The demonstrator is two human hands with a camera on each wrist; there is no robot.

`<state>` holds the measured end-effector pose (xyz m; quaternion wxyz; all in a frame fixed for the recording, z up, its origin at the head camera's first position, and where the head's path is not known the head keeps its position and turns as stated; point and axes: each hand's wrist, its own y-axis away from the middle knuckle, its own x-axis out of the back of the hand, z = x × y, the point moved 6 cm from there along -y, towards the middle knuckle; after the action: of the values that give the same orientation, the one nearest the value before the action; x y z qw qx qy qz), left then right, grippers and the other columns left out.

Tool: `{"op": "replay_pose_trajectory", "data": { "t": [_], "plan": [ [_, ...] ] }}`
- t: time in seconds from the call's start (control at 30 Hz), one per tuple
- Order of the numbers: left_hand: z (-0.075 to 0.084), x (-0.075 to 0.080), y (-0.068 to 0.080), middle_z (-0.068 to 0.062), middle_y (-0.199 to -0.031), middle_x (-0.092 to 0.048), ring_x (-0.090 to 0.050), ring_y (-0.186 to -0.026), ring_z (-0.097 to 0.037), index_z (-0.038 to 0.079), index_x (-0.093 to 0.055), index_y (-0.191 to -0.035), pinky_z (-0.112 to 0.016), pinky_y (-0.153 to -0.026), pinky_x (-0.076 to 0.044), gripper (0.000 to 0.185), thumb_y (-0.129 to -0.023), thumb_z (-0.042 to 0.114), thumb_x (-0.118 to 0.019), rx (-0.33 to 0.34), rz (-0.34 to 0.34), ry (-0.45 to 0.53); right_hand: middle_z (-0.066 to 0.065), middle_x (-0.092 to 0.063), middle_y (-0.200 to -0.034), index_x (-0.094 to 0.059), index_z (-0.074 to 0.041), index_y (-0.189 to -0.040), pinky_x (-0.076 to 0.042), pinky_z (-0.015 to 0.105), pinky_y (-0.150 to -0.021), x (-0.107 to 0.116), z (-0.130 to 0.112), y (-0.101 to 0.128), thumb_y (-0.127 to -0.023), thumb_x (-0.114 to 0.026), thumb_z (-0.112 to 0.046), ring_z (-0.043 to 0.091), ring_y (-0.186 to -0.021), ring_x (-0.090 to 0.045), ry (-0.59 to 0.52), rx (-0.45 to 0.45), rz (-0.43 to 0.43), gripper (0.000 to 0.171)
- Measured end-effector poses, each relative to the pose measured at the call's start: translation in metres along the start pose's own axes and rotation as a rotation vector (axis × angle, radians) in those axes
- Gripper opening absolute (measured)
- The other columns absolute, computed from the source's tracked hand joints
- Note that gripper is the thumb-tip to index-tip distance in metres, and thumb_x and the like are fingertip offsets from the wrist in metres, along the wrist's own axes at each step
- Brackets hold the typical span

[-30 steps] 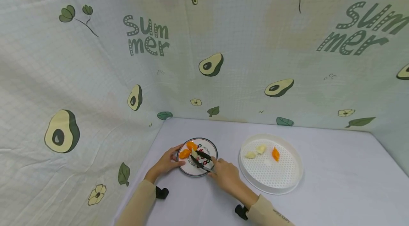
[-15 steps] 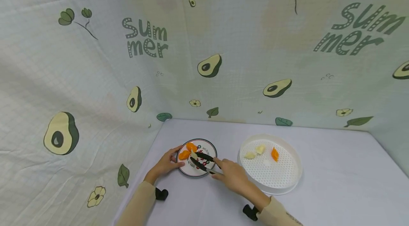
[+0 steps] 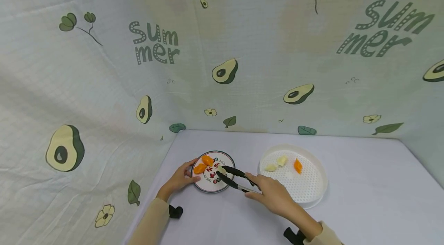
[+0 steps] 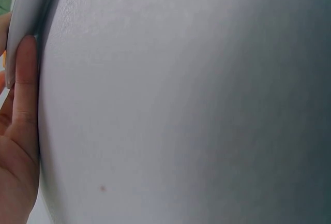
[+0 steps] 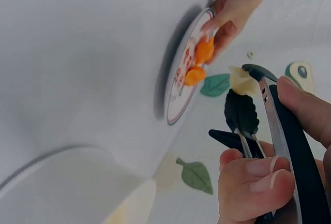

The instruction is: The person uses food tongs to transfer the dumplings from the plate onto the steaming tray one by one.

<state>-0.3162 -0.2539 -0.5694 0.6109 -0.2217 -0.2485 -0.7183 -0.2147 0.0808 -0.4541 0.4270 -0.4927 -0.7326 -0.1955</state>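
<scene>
My left hand (image 3: 180,177) holds the left rim of a small white plate (image 3: 208,187) with a dark edge and red print. In the left wrist view, a finger (image 4: 26,74) lies against the plate's underside. Two orange lumpy pieces, one nearer (image 3: 199,168) and one farther (image 3: 207,160), lie on the plate's left part. Black-tipped metal tongs (image 3: 234,171) are gripped in my right hand (image 3: 274,195). Between the tong tips is a pale yellow, folded-looking piece (image 5: 243,81), raised above the plate; its exact kind is unclear.
Right of the plate stands a round white tray (image 3: 301,189) with a dimpled base. It bears two pale yellow pieces (image 3: 282,160) and an orange one (image 3: 297,166). An avocado-print cloth (image 3: 256,64) hangs behind the white table (image 3: 364,183).
The tongs and the pale piece have moved right across the plate and up, away from the orange pieces. My right hand has shifted right, toward the tray. My left hand stays on the plate.
</scene>
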Motion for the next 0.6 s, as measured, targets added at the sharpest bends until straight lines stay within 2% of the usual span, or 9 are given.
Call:
{"op": "replay_pose_trajectory", "data": {
  "t": [0.1,0.2,0.43,0.6],
  "plan": [
    [-0.001,0.000,-0.001,-0.011,-0.143,-0.049,-0.049,-0.080,-0.017,0.020,-0.045,-0.151,-0.029,-0.070,-0.041,0.080,-0.082,0.023,-0.084,0.006,0.001,0.009,0.008,-0.069,-0.108,-0.059,-0.009,-0.140,-0.046,0.032,-0.062,0.009,0.008,0.009,-0.089,-0.065,-0.056,0.012,-0.076,-0.055,-0.008,-0.021,0.008,0.070],
    [-0.001,0.000,-0.002,-0.010,-0.143,-0.049,-0.048,-0.080,-0.018,0.020,-0.046,-0.151,-0.029,-0.069,-0.041,0.080,-0.082,0.024,-0.084,0.002,0.002,0.011,0.001,-0.066,-0.099,-0.058,-0.010,-0.140,-0.043,0.029,-0.060,0.016,0.017,0.017,-0.089,-0.067,-0.055,0.010,-0.072,-0.049,-0.024,-0.060,0.006,0.069],
    [-0.002,-0.001,-0.001,-0.011,-0.143,-0.048,-0.048,-0.081,-0.018,0.021,-0.045,-0.151,-0.030,-0.069,-0.041,0.080,-0.081,0.026,-0.084,0.005,-0.004,0.014,-0.005,-0.060,-0.088,-0.059,-0.009,-0.140,-0.041,0.029,-0.060,0.033,0.038,0.031,-0.088,-0.070,-0.050,0.010,-0.071,-0.047,0.021,-0.123,0.016,0.067],
    [0.001,-0.001,0.001,-0.012,-0.142,-0.048,-0.048,-0.082,-0.018,0.020,-0.044,-0.152,-0.029,-0.069,-0.041,0.081,-0.082,0.027,-0.084,0.006,-0.013,0.007,-0.008,-0.047,-0.074,-0.057,-0.007,-0.141,-0.037,0.028,-0.057,0.047,0.052,0.042,-0.089,-0.070,-0.046,0.009,-0.066,-0.043,0.041,-0.134,0.038,0.067]
  ]
}}
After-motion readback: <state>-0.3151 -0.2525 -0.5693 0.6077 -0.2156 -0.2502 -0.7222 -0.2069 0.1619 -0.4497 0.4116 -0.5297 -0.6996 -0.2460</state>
